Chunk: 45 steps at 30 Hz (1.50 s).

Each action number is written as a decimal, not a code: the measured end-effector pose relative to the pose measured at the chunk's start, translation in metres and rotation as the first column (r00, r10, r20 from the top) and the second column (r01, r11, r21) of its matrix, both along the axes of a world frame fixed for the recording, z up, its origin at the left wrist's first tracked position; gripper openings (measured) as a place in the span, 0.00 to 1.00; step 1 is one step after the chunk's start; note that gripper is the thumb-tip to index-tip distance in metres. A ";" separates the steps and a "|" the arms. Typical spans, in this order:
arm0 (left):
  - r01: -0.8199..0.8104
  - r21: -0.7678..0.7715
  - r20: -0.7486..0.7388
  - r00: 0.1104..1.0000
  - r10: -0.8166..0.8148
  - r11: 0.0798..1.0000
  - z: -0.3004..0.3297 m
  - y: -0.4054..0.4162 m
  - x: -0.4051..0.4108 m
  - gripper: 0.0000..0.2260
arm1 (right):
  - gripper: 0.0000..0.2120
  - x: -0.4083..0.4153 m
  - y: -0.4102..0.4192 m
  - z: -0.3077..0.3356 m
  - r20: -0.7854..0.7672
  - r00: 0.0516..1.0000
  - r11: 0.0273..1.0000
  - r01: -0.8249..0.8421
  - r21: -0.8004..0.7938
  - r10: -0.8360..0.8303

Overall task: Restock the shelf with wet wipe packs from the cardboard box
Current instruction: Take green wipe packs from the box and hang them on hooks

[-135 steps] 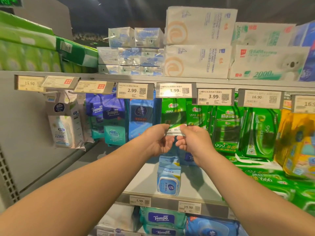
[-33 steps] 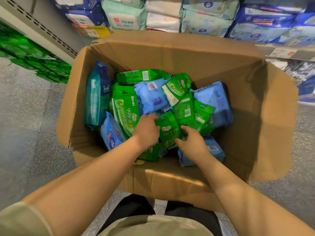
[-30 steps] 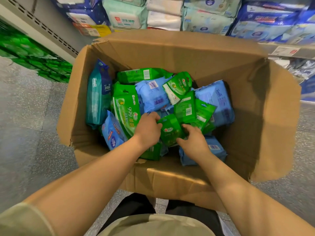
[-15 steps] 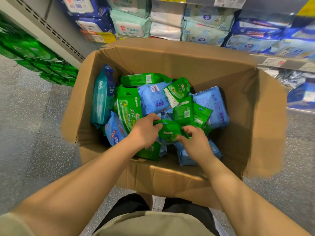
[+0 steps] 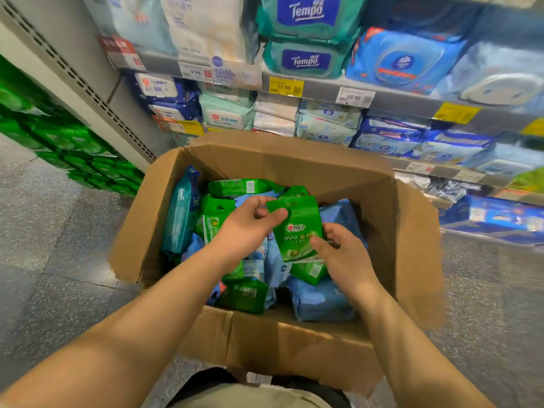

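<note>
An open cardboard box (image 5: 406, 231) stands on the floor in front of me, holding several green and blue wet wipe packs. A small green wet wipe pack (image 5: 298, 231) is lifted upright above the pile. My left hand (image 5: 250, 228) pinches its top left corner between thumb and fingers. My right hand (image 5: 344, 254) grips its lower right edge. A tall teal Tempo pack (image 5: 181, 213) leans against the box's left wall. Blue packs (image 5: 321, 301) lie under my right hand.
Behind the box run shelves (image 5: 397, 98) with price tags, stacked with Tempo packs (image 5: 306, 58) and blue and white tissue packs. A stack of green packs (image 5: 73, 145) sits low on the left. Speckled grey floor (image 5: 53, 260) surrounds the box.
Both hands have lifted the green pack up out of the pile and turned it upright. The head has tilted up, bringing more of the shelves into view.
</note>
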<state>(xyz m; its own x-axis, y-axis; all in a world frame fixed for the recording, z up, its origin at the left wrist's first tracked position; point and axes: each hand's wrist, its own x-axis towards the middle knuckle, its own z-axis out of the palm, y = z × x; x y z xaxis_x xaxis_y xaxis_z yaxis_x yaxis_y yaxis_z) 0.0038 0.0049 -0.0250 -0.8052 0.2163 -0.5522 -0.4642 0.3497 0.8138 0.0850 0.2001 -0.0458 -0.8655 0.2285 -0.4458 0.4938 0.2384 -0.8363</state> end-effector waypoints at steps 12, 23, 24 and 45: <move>0.181 0.157 -0.097 0.981 -0.167 0.971 0.064 0.014 -0.012 0.19 | 0.06 -0.027 0.003 0.098 -0.086 0.970 0.946 0.200 -0.254 -0.229; 0.215 0.356 -0.171 0.972 -0.162 0.909 0.127 0.024 -0.014 0.17 | 0.13 -0.040 0.016 0.179 -0.288 0.930 0.959 0.165 -0.231 -0.229; 0.211 0.360 -0.190 0.970 -0.150 0.909 0.134 0.025 -0.016 0.16 | 0.11 -0.041 0.017 0.185 -0.308 0.930 0.964 0.131 -0.232 -0.200; 0.315 0.353 -0.459 0.879 -0.130 0.881 0.305 0.074 -0.094 0.10 | 0.07 -0.096 0.072 0.333 -0.508 0.859 0.998 -0.053 0.042 0.067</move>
<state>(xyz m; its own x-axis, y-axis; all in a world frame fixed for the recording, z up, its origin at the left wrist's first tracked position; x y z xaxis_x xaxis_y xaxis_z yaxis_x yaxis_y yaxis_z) -0.0900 0.0793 0.2801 -0.8376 0.5463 -0.0045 -0.0061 -0.0011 1.0000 -0.0112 0.2721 0.2875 -0.9826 0.1737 0.0660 -0.0153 0.2783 -0.9604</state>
